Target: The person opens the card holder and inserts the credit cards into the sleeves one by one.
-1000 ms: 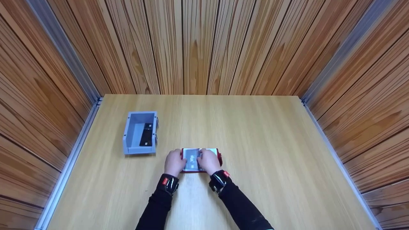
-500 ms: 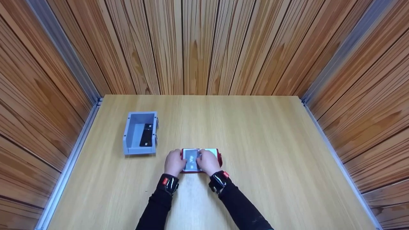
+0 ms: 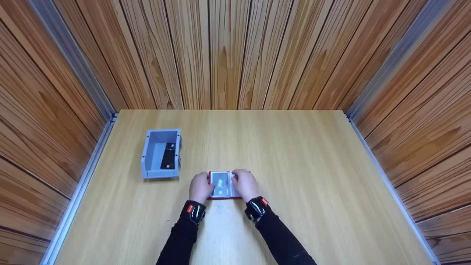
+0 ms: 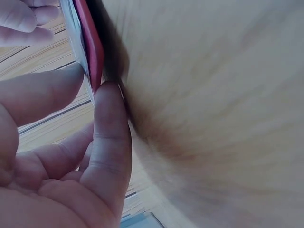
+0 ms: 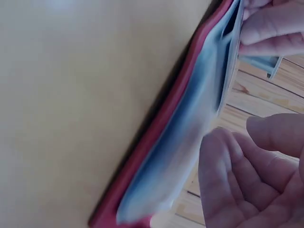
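- The red-covered booklet (image 3: 220, 184) lies spread flat on the wooden table (image 3: 301, 176), squarely before the person. Placed there, it's within easy reach of both forearms, a sensible spot for close work.
- Left hand (image 3: 201, 187): pinching the booklet's left edge. The left wrist view shows one digit on the plastic face and another against the red cover (image 4: 94, 52), on the table side. I read this as the steadying grip, keeping the booklet from sliding or swinging shut.
- Right hand (image 3: 245, 184): over the right half, fingers bent, with a visible gap between thumb and forefinger. I see nothing pinched there. Fingertips sit right by the edge of the clear pages (image 5: 190, 109); whether they touch, I cannot tell. The pages look blurred and slightly lifted off the cover, so being near that edge probably helps in handling thin leaves.
- Grey bin (image 3: 160, 173) stands well apart, beyond the left hand; dark flat pieces (image 3: 168, 155) lie inside against its right wall. Likely set aside to leave elbow room.
- Compared with half a second ago: the right hand has shifted toward the booklet's right side, uncovering the middle crease its thumb had been covering.
- The pale green patch on the right half no longer shows; whitish plastic is there instead. The red edge at far right is now mostly behind the hand.
- Left hand and bin: no change I can see.
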A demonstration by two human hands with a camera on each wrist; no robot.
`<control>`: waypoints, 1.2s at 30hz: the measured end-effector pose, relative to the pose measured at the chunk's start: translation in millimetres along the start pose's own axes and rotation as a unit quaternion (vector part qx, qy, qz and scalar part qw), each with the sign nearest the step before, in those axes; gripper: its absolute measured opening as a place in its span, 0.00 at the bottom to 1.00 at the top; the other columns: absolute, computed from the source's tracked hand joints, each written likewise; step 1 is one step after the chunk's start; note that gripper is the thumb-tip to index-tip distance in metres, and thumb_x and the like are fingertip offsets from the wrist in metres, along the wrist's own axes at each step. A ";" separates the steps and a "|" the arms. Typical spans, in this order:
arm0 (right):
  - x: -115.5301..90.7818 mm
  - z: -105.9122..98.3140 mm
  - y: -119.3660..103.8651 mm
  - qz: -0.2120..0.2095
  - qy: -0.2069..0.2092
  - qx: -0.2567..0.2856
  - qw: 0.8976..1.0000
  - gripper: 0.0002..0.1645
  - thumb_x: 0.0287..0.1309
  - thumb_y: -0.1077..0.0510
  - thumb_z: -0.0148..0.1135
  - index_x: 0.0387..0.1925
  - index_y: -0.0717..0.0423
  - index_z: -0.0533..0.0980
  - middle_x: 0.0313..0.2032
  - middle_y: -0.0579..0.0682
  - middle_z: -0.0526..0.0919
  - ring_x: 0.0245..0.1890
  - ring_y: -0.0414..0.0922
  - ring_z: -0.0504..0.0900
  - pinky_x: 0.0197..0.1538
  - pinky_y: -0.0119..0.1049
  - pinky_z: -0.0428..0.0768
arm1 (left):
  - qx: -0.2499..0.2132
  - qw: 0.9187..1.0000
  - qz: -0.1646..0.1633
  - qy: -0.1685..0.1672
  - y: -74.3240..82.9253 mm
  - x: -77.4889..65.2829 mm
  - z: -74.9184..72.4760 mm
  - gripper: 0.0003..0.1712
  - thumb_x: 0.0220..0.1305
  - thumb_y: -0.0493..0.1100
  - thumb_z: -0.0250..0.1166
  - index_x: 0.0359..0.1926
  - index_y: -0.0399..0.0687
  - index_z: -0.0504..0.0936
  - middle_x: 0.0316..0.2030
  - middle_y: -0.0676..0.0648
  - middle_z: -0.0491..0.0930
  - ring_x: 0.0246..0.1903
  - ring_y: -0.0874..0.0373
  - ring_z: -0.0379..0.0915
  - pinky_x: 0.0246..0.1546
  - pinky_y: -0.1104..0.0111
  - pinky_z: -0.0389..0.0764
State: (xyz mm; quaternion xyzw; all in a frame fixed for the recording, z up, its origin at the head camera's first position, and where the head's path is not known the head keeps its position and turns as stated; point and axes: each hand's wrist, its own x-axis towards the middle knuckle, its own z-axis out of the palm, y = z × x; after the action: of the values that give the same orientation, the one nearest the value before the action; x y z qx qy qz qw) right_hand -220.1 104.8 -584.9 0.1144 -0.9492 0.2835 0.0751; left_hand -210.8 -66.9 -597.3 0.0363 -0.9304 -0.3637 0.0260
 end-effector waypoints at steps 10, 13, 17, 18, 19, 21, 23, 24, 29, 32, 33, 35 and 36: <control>-0.7 -9.7 14.7 0.003 0.026 -0.039 0.999 0.09 0.57 0.64 0.67 0.41 0.63 0.83 0.40 0.58 0.86 0.43 0.56 0.83 0.50 0.48 0.78 | 0.004 1.000 -0.024 -0.015 1.4 1.9 1.1 0.15 0.52 0.36 0.73 0.39 0.32 0.80 0.32 0.41 0.78 0.37 0.45 0.76 0.41 0.53 0.76; -1.1 -11.0 17.7 0.001 0.029 -0.043 0.999 0.09 0.57 0.64 0.67 0.41 0.63 0.83 0.40 0.58 0.86 0.43 0.56 0.83 0.50 0.48 0.78 | 0.002 0.999 -0.030 -0.022 2.5 1.4 0.5 0.16 0.53 0.36 0.73 0.41 0.31 0.80 0.33 0.41 0.79 0.38 0.45 0.76 0.42 0.53 0.76; -1.1 -11.5 20.0 0.004 0.024 -0.047 0.999 0.10 0.57 0.65 0.68 0.41 0.63 0.83 0.40 0.58 0.86 0.43 0.56 0.83 0.50 0.48 0.79 | 0.000 0.999 -0.032 -0.025 3.4 0.8 -0.6 0.16 0.54 0.36 0.73 0.41 0.31 0.80 0.33 0.41 0.78 0.38 0.45 0.76 0.42 0.53 0.76; -1.1 -11.5 20.3 0.006 0.022 -0.047 0.999 0.10 0.56 0.65 0.68 0.41 0.63 0.83 0.40 0.58 0.86 0.43 0.56 0.83 0.51 0.48 0.79 | 0.000 0.999 -0.031 -0.024 3.3 0.7 -0.7 0.16 0.54 0.36 0.73 0.41 0.31 0.80 0.33 0.41 0.78 0.38 0.45 0.76 0.42 0.53 0.76; -1.2 -11.4 20.6 0.008 0.019 -0.048 0.999 0.11 0.56 0.65 0.68 0.42 0.63 0.83 0.40 0.58 0.86 0.43 0.56 0.83 0.51 0.48 0.79 | -0.001 0.999 -0.030 -0.022 3.1 0.7 -0.7 0.16 0.54 0.36 0.73 0.41 0.32 0.80 0.33 0.41 0.78 0.37 0.45 0.76 0.42 0.53 0.76; -1.2 -11.4 21.2 0.012 0.014 -0.049 0.999 0.11 0.56 0.65 0.68 0.42 0.63 0.83 0.40 0.58 0.86 0.44 0.56 0.83 0.51 0.48 0.78 | -0.003 1.000 -0.025 -0.017 2.8 0.9 -0.6 0.15 0.53 0.36 0.73 0.39 0.32 0.80 0.31 0.42 0.78 0.36 0.46 0.75 0.40 0.54 0.76; -1.1 -11.4 21.6 0.014 0.011 -0.051 0.999 0.11 0.56 0.65 0.68 0.41 0.63 0.83 0.40 0.58 0.86 0.44 0.56 0.83 0.51 0.48 0.78 | -0.008 1.000 -0.024 -0.013 2.6 0.9 -0.6 0.13 0.53 0.35 0.73 0.38 0.33 0.80 0.30 0.43 0.77 0.35 0.46 0.75 0.39 0.54 0.75; -1.1 -11.4 21.8 0.014 0.009 -0.051 0.999 0.11 0.55 0.65 0.68 0.41 0.63 0.83 0.40 0.58 0.86 0.44 0.56 0.83 0.51 0.48 0.78 | -0.010 1.000 -0.023 -0.012 2.5 1.0 -0.6 0.13 0.52 0.35 0.73 0.37 0.33 0.80 0.29 0.43 0.77 0.34 0.47 0.75 0.38 0.54 0.75; -1.0 -10.2 23.3 0.016 0.009 -0.055 0.998 0.11 0.55 0.65 0.69 0.41 0.63 0.83 0.40 0.58 0.86 0.44 0.56 0.82 0.50 0.48 0.78 | -0.014 0.999 -0.029 -0.018 2.2 0.8 -1.1 0.12 0.53 0.35 0.73 0.36 0.33 0.79 0.29 0.44 0.76 0.33 0.48 0.74 0.37 0.55 0.75; -1.2 -9.2 24.0 0.013 0.011 -0.059 0.998 0.11 0.55 0.65 0.68 0.42 0.63 0.83 0.41 0.58 0.86 0.44 0.56 0.82 0.51 0.48 0.78 | -0.012 0.999 -0.031 -0.021 2.5 0.9 -1.1 0.13 0.53 0.35 0.73 0.37 0.33 0.79 0.30 0.44 0.76 0.34 0.48 0.74 0.37 0.55 0.75; -1.5 -9.0 24.1 0.012 0.012 -0.059 0.998 0.11 0.55 0.65 0.68 0.42 0.63 0.83 0.41 0.59 0.86 0.44 0.57 0.82 0.51 0.48 0.78 | -0.012 0.999 -0.032 -0.022 2.7 1.0 -1.0 0.13 0.53 0.35 0.72 0.37 0.33 0.79 0.30 0.43 0.76 0.34 0.48 0.74 0.38 0.55 0.75; -2.4 -8.8 24.1 0.007 0.013 -0.060 0.998 0.11 0.56 0.65 0.68 0.42 0.63 0.83 0.41 0.59 0.86 0.44 0.57 0.83 0.51 0.48 0.78 | -0.013 0.999 -0.034 -0.023 3.1 1.1 -0.9 0.13 0.53 0.34 0.72 0.38 0.33 0.80 0.30 0.43 0.76 0.34 0.47 0.74 0.38 0.55 0.75; -2.9 -8.8 24.2 0.004 0.014 -0.061 0.998 0.10 0.56 0.65 0.68 0.41 0.63 0.83 0.40 0.58 0.86 0.43 0.57 0.83 0.51 0.49 0.78 | -0.013 0.999 -0.034 -0.023 3.0 1.2 -0.9 0.13 0.53 0.34 0.72 0.38 0.33 0.80 0.30 0.43 0.76 0.34 0.47 0.75 0.38 0.55 0.75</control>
State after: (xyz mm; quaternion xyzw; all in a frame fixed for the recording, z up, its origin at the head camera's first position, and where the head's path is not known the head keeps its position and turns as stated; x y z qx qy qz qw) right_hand -222.9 129.9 -590.8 0.1017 -0.9640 0.2268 0.0945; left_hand -212.1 -65.3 -594.6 0.0593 -0.9242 -0.3773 -0.0072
